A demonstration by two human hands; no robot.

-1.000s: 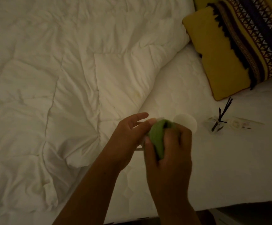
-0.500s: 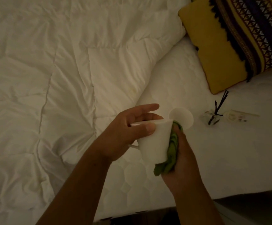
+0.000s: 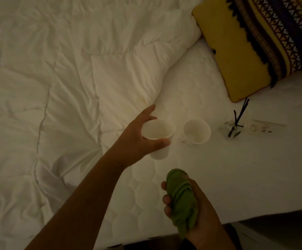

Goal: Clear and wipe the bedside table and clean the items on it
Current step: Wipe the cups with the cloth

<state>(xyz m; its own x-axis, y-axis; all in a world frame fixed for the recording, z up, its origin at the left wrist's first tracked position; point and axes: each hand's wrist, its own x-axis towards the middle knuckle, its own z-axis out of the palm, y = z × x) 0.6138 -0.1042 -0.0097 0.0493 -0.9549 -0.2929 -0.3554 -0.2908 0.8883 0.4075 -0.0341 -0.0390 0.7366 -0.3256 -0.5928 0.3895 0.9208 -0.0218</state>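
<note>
Just right of the left hand [image 3: 137, 136], a second white mug [image 3: 197, 131] stands upright on the mattress [image 3: 209, 168], a reed diffuser [image 3: 232, 129] beyond it. The fingers wrap a plain white cup [image 3: 158, 138], mouth up, near the rumpled duvet [image 3: 56, 87]. Nearer the bed edge, the right hand [image 3: 199, 213] grips a bunched green cloth [image 3: 181, 199]; bare quilting lies between.

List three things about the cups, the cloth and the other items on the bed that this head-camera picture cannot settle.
- Held white cup: its handle, hidden by the left hand.
- Green cloth: its full shape, bunched in the right hand.
- Flat clear packet beside the reed diffuser: print too small and dim.
</note>
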